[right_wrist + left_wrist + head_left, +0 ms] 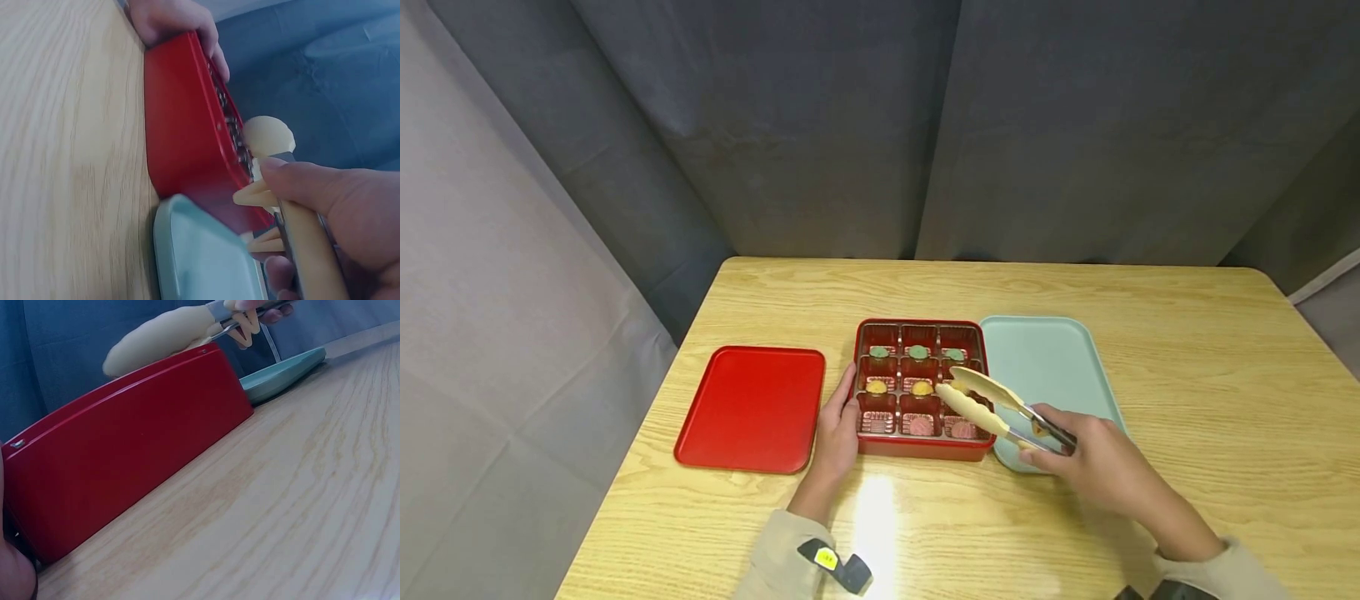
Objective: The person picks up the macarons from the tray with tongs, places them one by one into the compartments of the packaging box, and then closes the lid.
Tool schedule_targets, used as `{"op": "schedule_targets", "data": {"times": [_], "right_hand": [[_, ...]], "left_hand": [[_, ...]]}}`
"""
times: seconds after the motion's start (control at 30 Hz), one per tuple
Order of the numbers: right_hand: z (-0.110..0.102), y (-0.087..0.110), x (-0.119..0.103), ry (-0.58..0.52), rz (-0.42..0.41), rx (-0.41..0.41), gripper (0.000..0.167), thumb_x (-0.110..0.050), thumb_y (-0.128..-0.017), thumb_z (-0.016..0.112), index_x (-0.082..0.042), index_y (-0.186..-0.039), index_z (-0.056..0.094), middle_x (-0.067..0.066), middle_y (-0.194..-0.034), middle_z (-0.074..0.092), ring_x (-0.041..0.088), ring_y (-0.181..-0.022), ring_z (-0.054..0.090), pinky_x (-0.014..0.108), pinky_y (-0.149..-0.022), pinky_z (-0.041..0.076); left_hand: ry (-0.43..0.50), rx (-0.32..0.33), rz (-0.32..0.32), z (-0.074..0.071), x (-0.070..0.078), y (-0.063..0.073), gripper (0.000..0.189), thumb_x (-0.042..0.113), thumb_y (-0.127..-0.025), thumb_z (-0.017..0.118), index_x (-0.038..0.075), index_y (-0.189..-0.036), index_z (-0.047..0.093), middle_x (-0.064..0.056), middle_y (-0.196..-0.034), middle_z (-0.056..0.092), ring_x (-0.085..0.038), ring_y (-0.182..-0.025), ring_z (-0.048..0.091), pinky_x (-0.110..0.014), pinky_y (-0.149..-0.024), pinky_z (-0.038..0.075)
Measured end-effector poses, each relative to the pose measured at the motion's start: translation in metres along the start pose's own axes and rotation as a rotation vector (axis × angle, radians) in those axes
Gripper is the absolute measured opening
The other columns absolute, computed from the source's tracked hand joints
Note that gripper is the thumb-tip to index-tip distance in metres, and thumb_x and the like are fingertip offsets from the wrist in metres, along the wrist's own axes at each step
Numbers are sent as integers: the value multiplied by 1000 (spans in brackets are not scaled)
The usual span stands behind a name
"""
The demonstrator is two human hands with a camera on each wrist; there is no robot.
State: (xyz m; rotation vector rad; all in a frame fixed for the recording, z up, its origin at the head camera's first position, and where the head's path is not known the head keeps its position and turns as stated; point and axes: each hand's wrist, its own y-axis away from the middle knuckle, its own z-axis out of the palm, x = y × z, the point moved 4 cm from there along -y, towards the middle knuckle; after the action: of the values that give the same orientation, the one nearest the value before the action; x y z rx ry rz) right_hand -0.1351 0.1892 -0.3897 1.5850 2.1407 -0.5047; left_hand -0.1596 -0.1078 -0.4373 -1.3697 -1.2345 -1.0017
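Note:
My right hand (pixel 1105 458) grips metal tongs with cream-coloured tips (pixel 973 410); their two tips stand apart over the right side of a red box (pixel 925 448). Divided compartments inside the box hold small moulded sweets. Green sweets (pixel 917 352) lie in the back row, yellow sweets (pixel 876 387) in the middle row, and pink sweets (pixel 921 426) in the middle and right of the near row. The tongs partly cover the right-hand compartments. Against the left wall of the box my left hand (pixel 835 437) rests, with fingers extended along it. In the right wrist view, the tongs' rounded tip (pixel 269 134) is above the box rim.
A pale green tray (pixel 1045 354) lies right of the box, partly under my right hand and the tongs. To the left is a flat red lid or tray (pixel 752 408). Grey curtains (pixel 850 125) hang behind the wooden table (pixel 1210 375).

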Motion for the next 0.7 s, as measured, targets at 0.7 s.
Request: {"op": "schedule_targets", "data": {"times": [0.7], "right_hand": [[-26, 6, 95, 39, 221, 164, 76, -46, -86, 64, 9, -135, 44, 33, -105, 60, 23, -67, 49, 25, -45, 35]], "left_hand": [[2, 0, -19, 0, 0, 1, 52, -3, -97, 31, 3, -148, 27, -9, -153, 26, -22, -139, 24, -40, -115, 21]]}}
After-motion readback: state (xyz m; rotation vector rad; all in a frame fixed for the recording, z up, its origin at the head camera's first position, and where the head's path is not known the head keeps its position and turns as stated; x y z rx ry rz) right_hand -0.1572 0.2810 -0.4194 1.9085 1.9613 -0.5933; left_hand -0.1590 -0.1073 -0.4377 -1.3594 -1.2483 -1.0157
